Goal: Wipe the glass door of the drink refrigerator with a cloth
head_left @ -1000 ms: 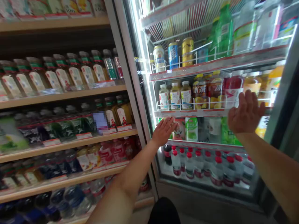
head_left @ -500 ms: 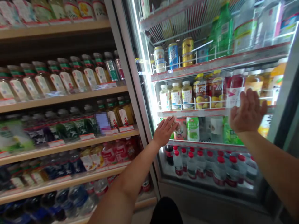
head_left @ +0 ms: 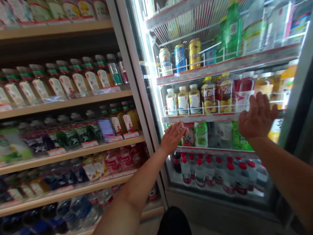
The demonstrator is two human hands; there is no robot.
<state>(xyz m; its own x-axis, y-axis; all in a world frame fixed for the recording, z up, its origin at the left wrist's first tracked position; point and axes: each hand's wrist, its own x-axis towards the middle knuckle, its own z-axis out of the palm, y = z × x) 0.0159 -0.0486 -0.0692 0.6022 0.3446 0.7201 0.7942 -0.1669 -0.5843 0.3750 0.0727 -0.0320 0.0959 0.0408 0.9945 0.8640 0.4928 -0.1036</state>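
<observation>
My left hand (head_left: 172, 137) is stretched out flat with nothing in it, at the left side of the lit drinks fridge (head_left: 210, 199). It partly covers a pink carton (head_left: 188, 136); a green-and-white carton (head_left: 201, 135) stands just right of it. My right hand (head_left: 258, 115) is raised with its fingers up and holds nothing. It overlaps a red drink bottle (head_left: 245, 85) and a green pack (head_left: 241, 136) in view. Whether either hand touches anything, I cannot tell.
Wooden shelves (head_left: 63, 102) with rows of bottles stand left of the fridge. Inside it, several cans (head_left: 180, 58) and green bottles (head_left: 232, 29) fill an upper rack. Red-capped water bottles (head_left: 230, 178) line the bottom. A metal frame (head_left: 144, 107) divides shelves from fridge.
The view has shifted slightly, so the shelves and fridge sit a little further left. Both hands keep nearly the same pose and place.
</observation>
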